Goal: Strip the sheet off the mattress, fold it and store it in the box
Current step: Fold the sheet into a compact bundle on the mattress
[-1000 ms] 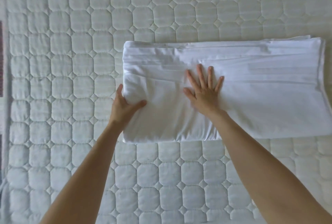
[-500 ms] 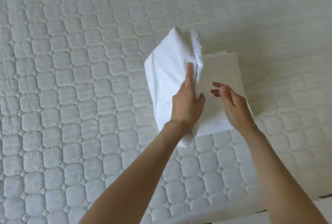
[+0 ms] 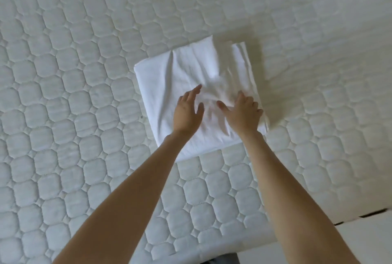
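Observation:
The white sheet (image 3: 182,81) lies folded into a thick, roughly square bundle on the quilted mattress (image 3: 74,94), near the middle of the view. Both hands rest on top of its near half. My left hand (image 3: 187,113) lies flat with fingers stretched out toward the far side. My right hand (image 3: 244,113) presses palm down near the bundle's right edge, fingers spread. Neither hand grips the cloth. The top layer is creased between the hands. No box is in view.
The bare mattress extends to the left, far side and right. Its near edge runs along the bottom right, with a pale surface (image 3: 360,234) and a dark gap beyond it. A dark patch (image 3: 222,259) shows at the bottom edge.
The long folded sheet was folded over once more: my left hand lifted its left end across, then laid it down. The bundle is now square and flat, with both hands pressing on it.

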